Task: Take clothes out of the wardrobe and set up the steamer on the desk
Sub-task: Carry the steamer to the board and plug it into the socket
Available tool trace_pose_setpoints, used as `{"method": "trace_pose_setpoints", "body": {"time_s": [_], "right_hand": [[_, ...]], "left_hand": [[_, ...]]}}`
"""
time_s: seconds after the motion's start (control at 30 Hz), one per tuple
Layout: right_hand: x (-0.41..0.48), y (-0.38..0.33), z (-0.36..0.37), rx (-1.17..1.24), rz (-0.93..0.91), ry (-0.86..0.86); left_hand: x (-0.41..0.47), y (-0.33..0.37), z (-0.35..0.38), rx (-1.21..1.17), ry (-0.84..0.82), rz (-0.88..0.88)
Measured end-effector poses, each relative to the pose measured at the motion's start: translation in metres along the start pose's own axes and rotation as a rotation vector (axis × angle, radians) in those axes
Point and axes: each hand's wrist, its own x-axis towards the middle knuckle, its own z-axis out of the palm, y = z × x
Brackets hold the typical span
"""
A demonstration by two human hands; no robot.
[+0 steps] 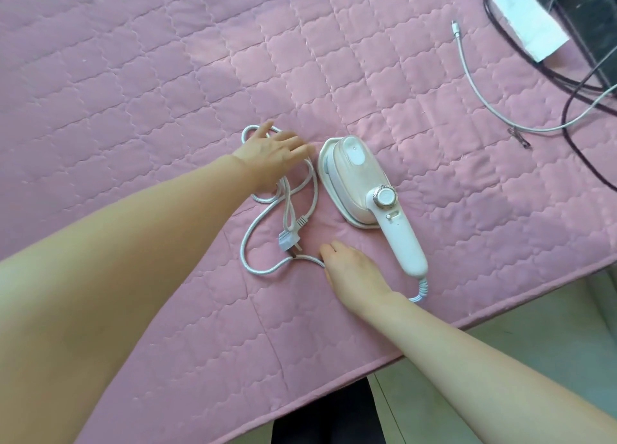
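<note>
I can read no lettering from my feed: whatever is printed on the steamer [370,190] is too small to make out, and the white paper slip [531,19] at the far right is too blurred.

The steamer lies soleplate-down on the pink quilted cover [167,76]. Its nose points away from me and its white handle points toward the near edge. A ridged silver dial [385,196] sits where body meets handle, with a small switch [393,215] just below it.

The cord [260,240] leaves the handle's end, passes under my right hand [350,270] and runs on into loose loops left of the steamer. The plug [288,243] lies among the loops.

My left hand [270,153] rests on the far loops. Its fingers are spread and nearly straight, reaching toward the steamer's nose, and they grip nothing.

My right hand lies palm-down on the cover just beside the handle, fingers together and extended. It covers the cord where the cord meets it. The thumb is hidden.

A grey cable [474,86] and black cables [567,116] trail at the far right, well apart from the steamer.
</note>
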Motion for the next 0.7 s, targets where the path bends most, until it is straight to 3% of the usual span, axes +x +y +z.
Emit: {"method": "trace_pose_setpoints", "body": {"time_s": [0.2,0.33,0.43,0.5,0.6,0.7], "right_hand": [[-0.004,0.001,0.005,0.057,0.049,-0.003],[-0.006,0.0,0.005,0.129,0.074,-0.01],[-0.009,-0.001,0.008,0.231,0.127,0.02],[-0.011,-0.004,0.01,0.303,0.153,0.065],[-0.015,-0.011,0.007,0.394,0.173,0.16],[-0.018,-0.015,0.004,0.48,0.199,0.251]], "left_hand": [[-0.037,0.007,0.01,-0.18,-0.006,-0.192],[-0.087,0.028,0.036,-0.501,0.035,-0.545],[-0.114,0.054,0.052,-0.904,0.062,-0.907],[-0.123,0.077,0.059,-1.134,0.106,-1.049],[-0.129,0.113,0.054,-1.448,0.127,-1.158],[-0.131,0.141,0.046,-1.617,0.1,-1.138]]}}
